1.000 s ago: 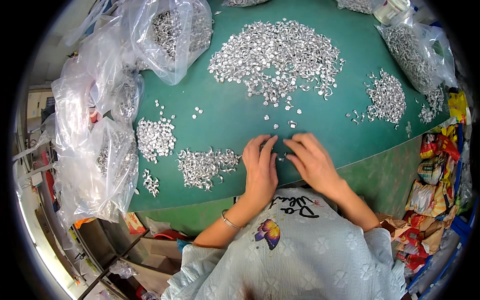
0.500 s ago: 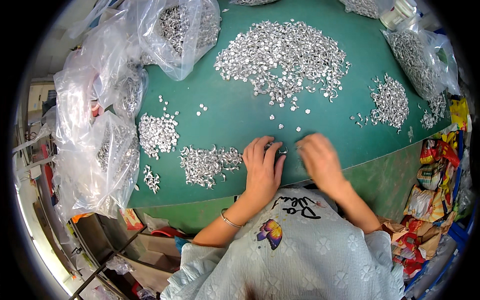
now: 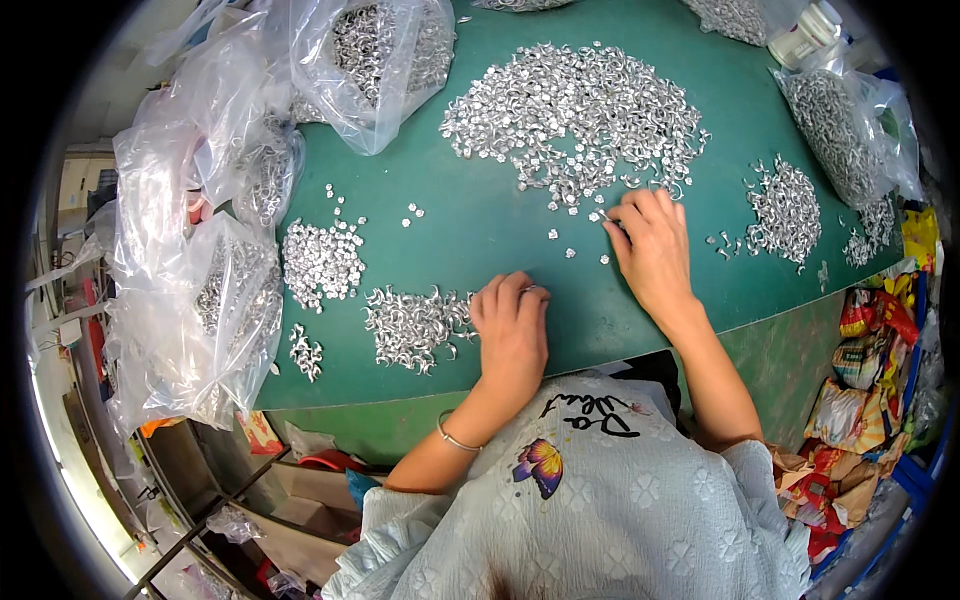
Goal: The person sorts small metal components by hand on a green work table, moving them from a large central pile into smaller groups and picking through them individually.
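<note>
We note the right hand (image 3: 652, 250) has moved out to the big heap (image 3: 575, 120), fingers pinching pieces; left hand (image 3: 512, 330) rests curled, grip unclear, beside the small pile (image 3: 415, 325).

On the worktop (image 3: 480, 230) the largest heap of small metal parts (image 3: 575, 115) lies at the far middle, with the right hand (image 3: 652, 250) resting at its near edge and the left hand (image 3: 512, 325) nearer the person, just right of a smaller near pile (image 3: 415, 325). Another pile (image 3: 322, 262) sits further left, beside bags of parts (image 3: 200, 290) along the left edge. One more pile (image 3: 785, 210) lies right of the right hand, with a bag (image 3: 845, 120) behind it.
</note>
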{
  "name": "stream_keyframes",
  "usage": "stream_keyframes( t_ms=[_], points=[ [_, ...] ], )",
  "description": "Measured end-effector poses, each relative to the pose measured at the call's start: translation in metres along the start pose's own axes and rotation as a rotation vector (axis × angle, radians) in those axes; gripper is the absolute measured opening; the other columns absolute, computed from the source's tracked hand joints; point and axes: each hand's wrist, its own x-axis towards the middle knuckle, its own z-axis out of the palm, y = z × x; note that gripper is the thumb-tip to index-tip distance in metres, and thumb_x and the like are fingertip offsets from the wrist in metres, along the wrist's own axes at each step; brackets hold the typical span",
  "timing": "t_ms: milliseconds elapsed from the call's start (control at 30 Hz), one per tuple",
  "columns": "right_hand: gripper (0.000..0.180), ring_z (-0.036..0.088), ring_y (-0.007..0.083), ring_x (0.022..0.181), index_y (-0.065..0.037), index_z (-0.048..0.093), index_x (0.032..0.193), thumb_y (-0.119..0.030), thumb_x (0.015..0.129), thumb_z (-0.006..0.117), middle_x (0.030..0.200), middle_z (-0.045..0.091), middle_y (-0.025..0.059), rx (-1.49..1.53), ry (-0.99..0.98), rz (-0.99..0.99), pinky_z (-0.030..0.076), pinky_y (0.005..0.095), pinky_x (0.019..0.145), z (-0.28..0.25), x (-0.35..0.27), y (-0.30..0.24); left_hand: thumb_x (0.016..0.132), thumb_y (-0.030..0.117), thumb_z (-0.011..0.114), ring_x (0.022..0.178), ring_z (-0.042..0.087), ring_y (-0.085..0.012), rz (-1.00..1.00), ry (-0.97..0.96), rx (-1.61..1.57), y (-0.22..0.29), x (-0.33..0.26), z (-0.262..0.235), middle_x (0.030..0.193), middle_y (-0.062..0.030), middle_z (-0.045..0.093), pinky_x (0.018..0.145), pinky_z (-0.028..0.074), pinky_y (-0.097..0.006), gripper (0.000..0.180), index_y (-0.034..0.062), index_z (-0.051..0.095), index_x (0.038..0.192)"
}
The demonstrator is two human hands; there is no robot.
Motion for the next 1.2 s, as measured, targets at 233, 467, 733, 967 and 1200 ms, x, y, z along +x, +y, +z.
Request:
stream_keyframes(
  t_ms=[233, 467, 733, 967, 1200],
  points=[
    [0.011, 0.053, 0.0272, 0.087, -0.005, 0.064, 0.083, -0.007, 0.077, 0.073, 0.091, 0.057, 0.0072, 0.117, -0.144, 0.045, 0.039, 0.0387, 0.075, -0.041, -0.046, 0.002, 0.082, -0.001, 0.064, 0.112, 0.051, -0.0327, -0.063, 0.04, 0.111, -0.017, -0.009, -0.018, 0.112, -0.0114, 0.056, 0.098, 0.032, -0.045, 0.021, 0.0045, 0.059, 0.102],
    [0.019, 0.053, 0.0315, 0.097, -0.002, 0.062, 0.094, -0.007, 0.079, 0.072, 0.101, 0.058, 0.0121, -0.307, -0.022, 0.265, 0.041, 0.0414, 0.08, -0.069, -0.058, 0.044, 0.083, 0.002, 0.067, 0.12, 0.047, -0.0355, -0.068, 0.002, 0.02, -0.001, 0.005, -0.022, 0.127, -0.0139, 0.05, 0.102, 0.03, -0.047, 0.036, 0.004, 0.056, 0.117],
    [0.055, 0.038, 0.0373, 0.136, -0.002, 0.051, 0.134, -0.018, 0.085, 0.07, 0.142, 0.045, 0.0175, -0.142, -0.076, 0.096, 0.033, 0.0482, 0.11, -0.023, -0.004, 0.024, 0.088, 0.005, 0.062, 0.135, 0.034, -0.0448, 0.091, -0.151, 0.073, 0.028, 0.072, 0.021, 0.148, -0.0202, 0.035, 0.111, 0.028, -0.056, 0.052, 0.0021, 0.045, 0.138],
    [0.038, 0.037, 0.0344, 0.14, -0.003, 0.061, 0.12, -0.013, 0.085, 0.069, 0.141, 0.049, 0.0144, 0.134, -0.379, -0.077, 0.031, 0.05, 0.114, -0.044, -0.033, 0.018, 0.089, 0.002, 0.058, 0.141, 0.025, -0.0476, 0.11, -0.204, -0.094, 0.002, 0.083, 0.038, 0.152, -0.0231, 0.03, 0.112, 0.025, -0.059, 0.051, -0.0003, 0.045, 0.138],
    [0.021, 0.057, 0.0305, 0.093, 0.0, 0.068, 0.1, -0.004, 0.08, 0.072, 0.104, 0.063, 0.0126, 0.148, 0.167, 0.14, 0.044, 0.0418, 0.081, -0.05, -0.039, 0.046, 0.087, 0.0, 0.06, 0.14, 0.032, -0.0397, 0.106, -0.236, -0.185, 0.024, 0.069, 0.01, 0.148, -0.0176, 0.038, 0.113, 0.026, -0.057, 0.041, 0.0051, 0.056, 0.127]
  ],
)
